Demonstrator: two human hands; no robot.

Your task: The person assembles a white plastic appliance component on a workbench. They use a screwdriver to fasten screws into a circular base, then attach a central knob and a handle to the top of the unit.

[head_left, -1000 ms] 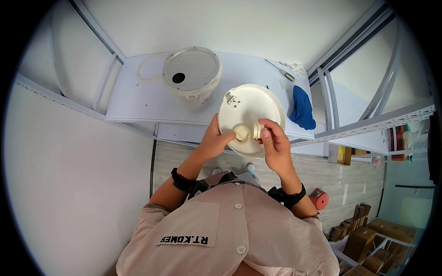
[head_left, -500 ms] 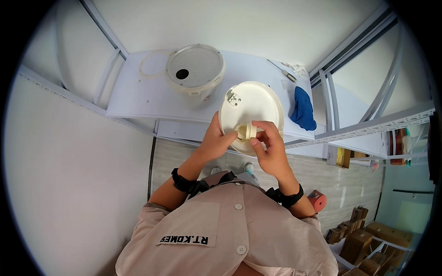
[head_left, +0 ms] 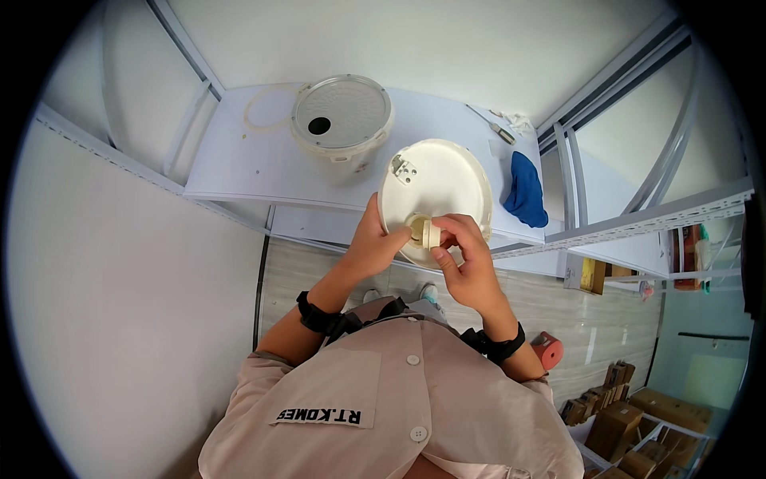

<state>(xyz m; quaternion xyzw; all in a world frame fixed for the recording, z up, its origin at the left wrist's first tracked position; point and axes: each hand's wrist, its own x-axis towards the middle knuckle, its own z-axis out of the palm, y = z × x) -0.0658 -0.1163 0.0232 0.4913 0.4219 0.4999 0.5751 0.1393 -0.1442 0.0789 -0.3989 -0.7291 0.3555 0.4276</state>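
Above the front edge of the table I hold a cream-coloured round plastic lid, tilted toward me. My left hand grips its left rim, with the thumb at a round opening near the lower part. A small metal fitting sits at the lid's upper left. Between the thumb and fingers of my right hand is a small cream ring-shaped cap, held on edge against that opening. Whether the cap is joined to the lid cannot be made out. Back left on the table stands a white bucket with a grey top and a dark hole.
A blue cloth lies on the table's right side, near a grey-handled tool and a crumpled white tissue. A thin cream ring lies left of the bucket. Metal shelf posts rise at the right; a red roll is on the floor.
The cap in my right hand has shifted slightly left and down at the opening. My left hand and the lid have hardly moved.
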